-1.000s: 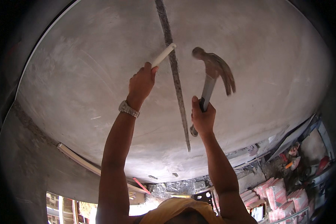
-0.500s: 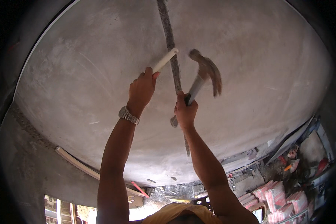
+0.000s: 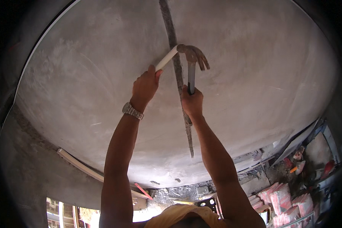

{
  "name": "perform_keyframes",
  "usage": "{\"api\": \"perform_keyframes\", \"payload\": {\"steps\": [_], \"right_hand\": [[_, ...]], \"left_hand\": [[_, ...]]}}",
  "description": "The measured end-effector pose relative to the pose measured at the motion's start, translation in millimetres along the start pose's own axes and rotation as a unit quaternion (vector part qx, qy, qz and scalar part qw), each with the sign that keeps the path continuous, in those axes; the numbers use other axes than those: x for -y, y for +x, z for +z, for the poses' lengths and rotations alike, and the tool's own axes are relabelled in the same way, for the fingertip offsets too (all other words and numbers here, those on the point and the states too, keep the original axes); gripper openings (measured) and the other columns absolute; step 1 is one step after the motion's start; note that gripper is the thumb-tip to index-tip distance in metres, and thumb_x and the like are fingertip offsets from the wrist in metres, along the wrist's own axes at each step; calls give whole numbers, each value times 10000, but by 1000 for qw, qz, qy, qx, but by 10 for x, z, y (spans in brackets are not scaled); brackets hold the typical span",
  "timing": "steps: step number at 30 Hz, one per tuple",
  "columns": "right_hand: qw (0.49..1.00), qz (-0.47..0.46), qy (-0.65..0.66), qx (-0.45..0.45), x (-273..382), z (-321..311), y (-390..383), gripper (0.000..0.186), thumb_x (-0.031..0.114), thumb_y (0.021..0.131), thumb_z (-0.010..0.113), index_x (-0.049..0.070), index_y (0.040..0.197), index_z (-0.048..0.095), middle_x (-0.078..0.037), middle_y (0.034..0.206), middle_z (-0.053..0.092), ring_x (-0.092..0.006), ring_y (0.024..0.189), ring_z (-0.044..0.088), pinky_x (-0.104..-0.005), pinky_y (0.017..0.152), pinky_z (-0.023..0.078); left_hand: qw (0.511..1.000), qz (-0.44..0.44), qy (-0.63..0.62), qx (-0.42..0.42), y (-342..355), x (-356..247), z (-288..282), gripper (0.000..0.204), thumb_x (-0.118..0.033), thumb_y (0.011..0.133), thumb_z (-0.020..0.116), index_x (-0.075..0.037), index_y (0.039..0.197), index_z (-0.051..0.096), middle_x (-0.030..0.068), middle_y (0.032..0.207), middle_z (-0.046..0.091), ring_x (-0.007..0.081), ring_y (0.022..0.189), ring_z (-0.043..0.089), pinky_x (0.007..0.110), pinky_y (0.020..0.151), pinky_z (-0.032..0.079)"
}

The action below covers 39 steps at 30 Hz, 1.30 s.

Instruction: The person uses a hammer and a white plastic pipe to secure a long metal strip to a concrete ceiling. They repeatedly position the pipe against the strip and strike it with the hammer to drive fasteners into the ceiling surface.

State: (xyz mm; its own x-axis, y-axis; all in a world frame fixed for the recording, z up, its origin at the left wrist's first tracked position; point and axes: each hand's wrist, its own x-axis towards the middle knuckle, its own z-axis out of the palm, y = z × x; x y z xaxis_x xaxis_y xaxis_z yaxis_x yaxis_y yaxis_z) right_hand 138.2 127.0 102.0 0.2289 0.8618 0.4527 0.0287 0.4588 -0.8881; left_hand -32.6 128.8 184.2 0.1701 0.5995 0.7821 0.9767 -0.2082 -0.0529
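Note:
My left hand (image 3: 144, 85), with a metal watch at the wrist, grips a pale cream bar (image 3: 166, 59) angled up across a long dark groove (image 3: 166, 19) in the grey plastered surface (image 3: 254, 76). The fingers of my right hand (image 3: 192, 99) are wrapped round the handle of a claw hammer (image 3: 195, 57). The hammer's face is at the upper end of the bar and appears to touch it. The end of the bar against the surface is partly hidden by the hammer head.
A long pale strip (image 3: 79, 165) runs along the lower left, with a red strip (image 3: 142, 190) near it. At the lower right are stacked pink-and-white packs (image 3: 281, 197), a leaning board (image 3: 292, 138) and assorted debris. A bright opening (image 3: 64, 212) shows at the bottom left.
The hammer has swung left, its head now upright at the upper end of the bar, with my right hand moved up since half a second ago. The bar has shifted slightly.

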Motion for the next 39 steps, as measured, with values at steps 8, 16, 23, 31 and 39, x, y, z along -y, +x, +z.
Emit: {"api": "perform_keyframes", "payload": {"steps": [8, 16, 23, 31, 39], "right_hand": [[997, -66, 12, -29, -36, -9, 90, 389, 287, 955, 611, -14, 717, 544, -75, 553, 497, -140, 508, 464, -356, 488, 393], [972, 101, 212, 15, -13, -271, -390, 371, 251, 962, 644, 87, 669, 484, 23, 526, 467, -88, 408, 435, -279, 384, 359], [982, 118, 138, 41, -245, -420, -640, 378, 272, 975, 623, 59, 679, 523, 48, 567, 452, -49, 523, 390, -276, 461, 336], [988, -3, 151, 8, -72, -228, -573, 386, 229, 977, 647, 114, 646, 488, 65, 543, 454, -37, 423, 409, -247, 383, 318], [983, 3, 181, 8, -391, 328, 112, 326, 189, 952, 629, 76, 677, 494, 35, 537, 457, -66, 448, 422, -281, 402, 335]], "left_hand": [[998, -29, -35, 36, 34, -23, 54, 327, -375, 1054, 413, -59, 989, 468, 192, 717, 653, 420, 649, 656, 518, 542, 534], [999, 10, -49, -18, 25, -99, -7, 304, -364, 1045, 455, -65, 1001, 495, 163, 780, 639, 391, 675, 660, 469, 508, 526], [999, 23, 9, -35, -19, -35, -235, 286, -357, 1028, 493, -74, 985, 493, 136, 860, 638, 375, 695, 671, 460, 521, 551], [998, 16, 33, -46, -34, -33, -237, 311, -376, 1029, 481, -73, 959, 482, 128, 839, 645, 360, 641, 670, 451, 497, 552], [995, 9, 79, -60, 150, -48, -150, 339, -410, 1033, 455, -85, 941, 482, 104, 752, 633, 331, 571, 667, 431, 459, 553]]}}
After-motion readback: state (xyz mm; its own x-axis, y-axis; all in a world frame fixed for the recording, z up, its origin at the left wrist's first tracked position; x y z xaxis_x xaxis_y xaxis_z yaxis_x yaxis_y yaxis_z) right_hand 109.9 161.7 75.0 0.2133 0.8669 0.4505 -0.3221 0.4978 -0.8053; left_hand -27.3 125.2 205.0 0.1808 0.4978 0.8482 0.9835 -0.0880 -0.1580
